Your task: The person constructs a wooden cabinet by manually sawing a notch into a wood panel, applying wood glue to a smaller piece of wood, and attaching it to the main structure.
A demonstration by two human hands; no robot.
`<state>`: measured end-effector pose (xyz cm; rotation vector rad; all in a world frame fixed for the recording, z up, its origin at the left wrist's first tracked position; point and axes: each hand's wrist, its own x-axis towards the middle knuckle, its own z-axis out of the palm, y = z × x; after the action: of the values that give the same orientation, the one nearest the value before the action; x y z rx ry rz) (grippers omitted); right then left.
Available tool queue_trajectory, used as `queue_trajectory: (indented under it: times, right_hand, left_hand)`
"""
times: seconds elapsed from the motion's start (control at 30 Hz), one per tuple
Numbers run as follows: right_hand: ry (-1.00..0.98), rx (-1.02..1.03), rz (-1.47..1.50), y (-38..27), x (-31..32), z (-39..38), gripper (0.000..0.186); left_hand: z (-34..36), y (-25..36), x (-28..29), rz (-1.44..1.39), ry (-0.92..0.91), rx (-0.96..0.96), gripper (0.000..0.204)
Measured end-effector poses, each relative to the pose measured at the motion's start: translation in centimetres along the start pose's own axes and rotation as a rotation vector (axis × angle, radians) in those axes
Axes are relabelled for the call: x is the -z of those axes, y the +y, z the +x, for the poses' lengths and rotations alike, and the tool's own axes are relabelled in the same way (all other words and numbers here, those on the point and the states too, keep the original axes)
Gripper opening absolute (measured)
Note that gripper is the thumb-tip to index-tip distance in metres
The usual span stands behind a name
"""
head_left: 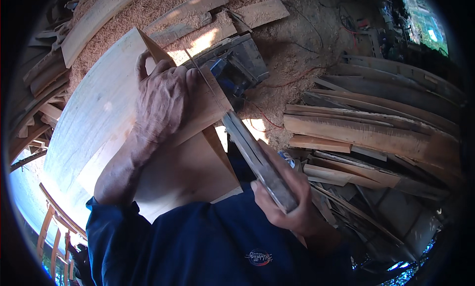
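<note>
Curved frames, far left: pale bent wooden pieces are standing near the lower left edge, well apart from the work.
Big board: a broad pale wooden board is lying slantwise across the left half, its top corner reaching up toward the shavings.
Left hand: the left hand is pressing flat on the board and on a narrower strip lying over it, fingers spread and curled over the upper edge, gripping nothing else.
Shavings: a thick bed of sawdust and shavings is covering the floor above the hands, with offcuts lying in it.
Power tool: a dark machine with blue parts is sitting in the sawdust just beyond the strip's end, a red cable trailing off beside it.
Right hand: the right hand is closing firmly around the handle end of a long grey blade-like tool; the tip is running up along the strip toward the left fingers.
Plank stack, right: rough planks are piling up, well apart.
Risk: to my eye, the blade is working very close to the left fingers; a slip on the grain could run it into them, and the strip might shift if that pressure is easing.
</note>
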<state>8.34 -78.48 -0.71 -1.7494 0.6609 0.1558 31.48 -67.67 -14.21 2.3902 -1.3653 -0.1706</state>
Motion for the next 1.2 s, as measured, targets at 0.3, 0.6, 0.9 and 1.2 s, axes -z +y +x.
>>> queue_trajectory:
  times: [0.3, 0.6, 0.9, 1.2]
  right_hand:
    - [-0.150, -0.289, -0.152, -3.1, 1.9, -4.6, 0.072]
    - [-0.005, 0.022, -0.032, 0.8, -1.2, 2.3, 0.068]
    - [0.013, 0.049, -0.040, 1.2, -1.2, 2.2, 0.073]
    - [-0.056, -0.212, -0.108, -3.3, 1.2, -5.6, 0.071]
  left_hand:
    - [-0.6, -0.4, 0.0, -0.031, 0.026, 0.025, 0.031]
    - [-0.8, -0.6, -0.4, -0.036, 0.048, 0.025, 0.034]
    - [-0.4, -0.6, -0.6, 0.023, -0.018, -0.006, 0.030]
    - [-0.1, -0.1, -0.5, -0.026, 0.044, -0.019, 0.030]
